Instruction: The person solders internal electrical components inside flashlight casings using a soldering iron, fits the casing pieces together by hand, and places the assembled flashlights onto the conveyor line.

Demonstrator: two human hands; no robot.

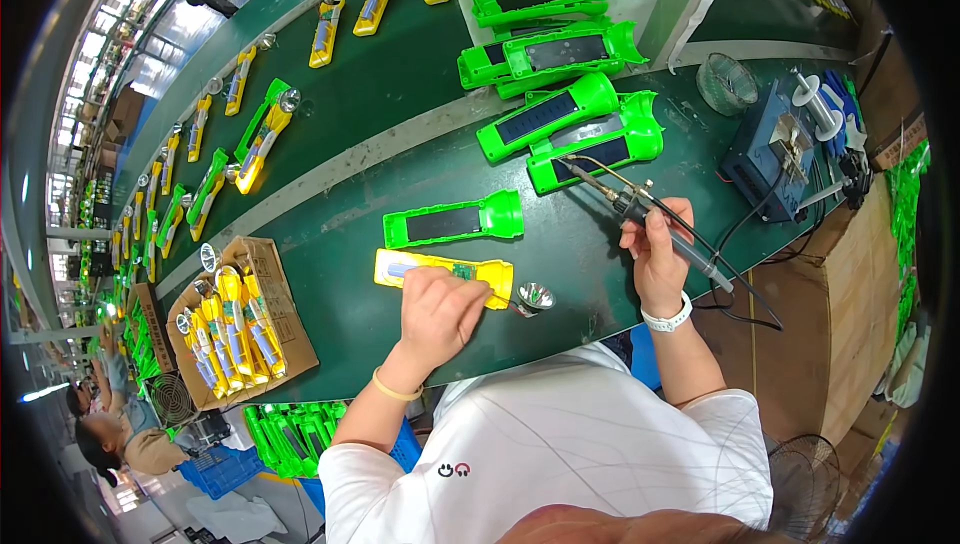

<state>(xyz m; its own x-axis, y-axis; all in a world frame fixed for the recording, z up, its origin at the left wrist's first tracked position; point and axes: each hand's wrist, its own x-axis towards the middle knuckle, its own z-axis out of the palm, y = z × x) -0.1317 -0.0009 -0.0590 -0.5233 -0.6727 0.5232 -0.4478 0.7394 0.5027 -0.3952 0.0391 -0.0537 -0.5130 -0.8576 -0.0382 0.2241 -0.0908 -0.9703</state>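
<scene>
My left hand (440, 309) rests on a yellow flashlight half-shell (420, 267) lying on the green bench, fingers pinched near its small circuit board and a silver reflector (535, 296) at its right end. My right hand (655, 254) grips a soldering iron (625, 202), its tip raised and pointing up-left over a green shell. A green flashlight shell (455, 221) with a dark panel lies just behind the yellow one.
Several green shells (570, 114) are piled at the back. A blue soldering station (770, 149), solder spool (815, 104) and glass dish (727, 82) sit at right. A cardboard tray (275, 289) of yellow flashlights lies left. Assembled flashlights line the conveyor (330, 104). Another person works far left.
</scene>
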